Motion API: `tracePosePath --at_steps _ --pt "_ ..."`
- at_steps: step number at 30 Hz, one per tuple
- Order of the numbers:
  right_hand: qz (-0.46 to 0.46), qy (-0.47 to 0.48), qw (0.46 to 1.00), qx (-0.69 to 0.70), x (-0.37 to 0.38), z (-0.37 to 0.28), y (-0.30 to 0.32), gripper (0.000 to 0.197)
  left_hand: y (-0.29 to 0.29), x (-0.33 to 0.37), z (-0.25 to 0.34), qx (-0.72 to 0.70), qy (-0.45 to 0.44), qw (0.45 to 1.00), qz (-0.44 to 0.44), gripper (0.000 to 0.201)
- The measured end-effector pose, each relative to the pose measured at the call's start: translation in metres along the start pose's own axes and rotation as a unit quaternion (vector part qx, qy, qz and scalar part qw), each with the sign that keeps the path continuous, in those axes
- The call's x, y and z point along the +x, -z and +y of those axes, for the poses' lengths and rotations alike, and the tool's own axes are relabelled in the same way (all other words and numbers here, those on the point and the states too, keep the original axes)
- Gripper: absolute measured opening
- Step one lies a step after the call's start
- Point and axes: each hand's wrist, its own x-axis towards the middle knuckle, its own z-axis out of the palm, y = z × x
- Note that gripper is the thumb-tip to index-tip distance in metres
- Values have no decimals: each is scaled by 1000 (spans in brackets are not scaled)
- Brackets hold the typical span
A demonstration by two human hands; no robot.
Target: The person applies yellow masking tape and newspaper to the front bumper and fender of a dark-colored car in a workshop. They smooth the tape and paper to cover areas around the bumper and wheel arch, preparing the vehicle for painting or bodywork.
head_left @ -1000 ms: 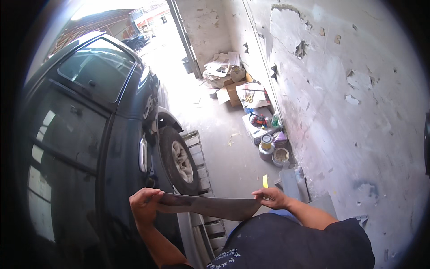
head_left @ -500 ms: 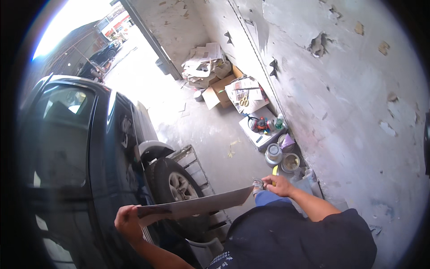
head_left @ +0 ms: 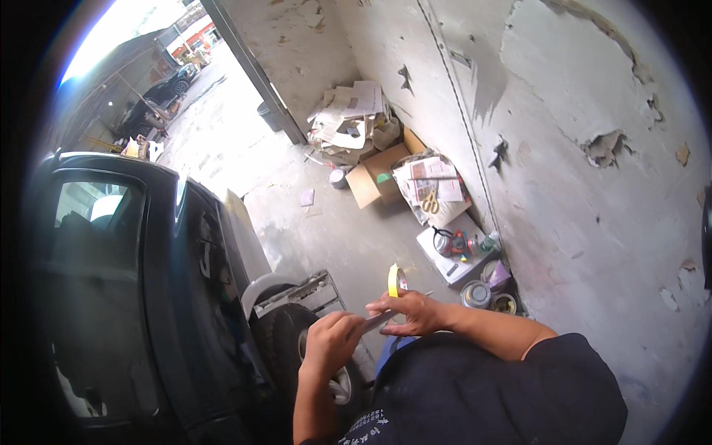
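Note:
In front of my body my two hands are close together, joined by a greyish sheet (head_left: 378, 321) of paper that shows as a narrow strip, seen nearly edge-on. My left hand (head_left: 331, 343) is closed on its left end. The fingers of my right hand (head_left: 417, 311) pinch the other end. A roll of yellow tape (head_left: 394, 282) stands up at my right fingers, apparently hung on or gripped by them. How the paper is folded between the hands cannot be made out.
A dark vehicle (head_left: 104, 311) fills the left, its wheel (head_left: 282, 345) beside my left arm near a slatted frame (head_left: 300, 300). Along the worn wall (head_left: 564, 208) are cans (head_left: 475, 294), a respirator (head_left: 454, 242), scissors (head_left: 429, 200) on newspapers, a cardboard box (head_left: 367, 185) and a paper pile (head_left: 348, 122).
My hands have come together from wide apart, and the long sheet stretched between them now shows as a short strip. The tape roll has moved up and left with my right hand.

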Motion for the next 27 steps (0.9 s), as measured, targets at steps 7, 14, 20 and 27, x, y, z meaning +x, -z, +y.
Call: tracePosePath --at_steps 7,14,20,27 --pt "22 -1 999 -43 97 55 -6 32 42 43 -87 37 0 999 16 9" --pt "-28 -2 999 -29 165 109 4 28 65 77 -160 100 1 995 7 8" --pt "-72 9 997 -6 221 168 34 29 73 129 -209 145 77 987 -5 9" --pt "-77 -109 990 37 271 267 115 33 91 255 -225 70 121 989 46 16"
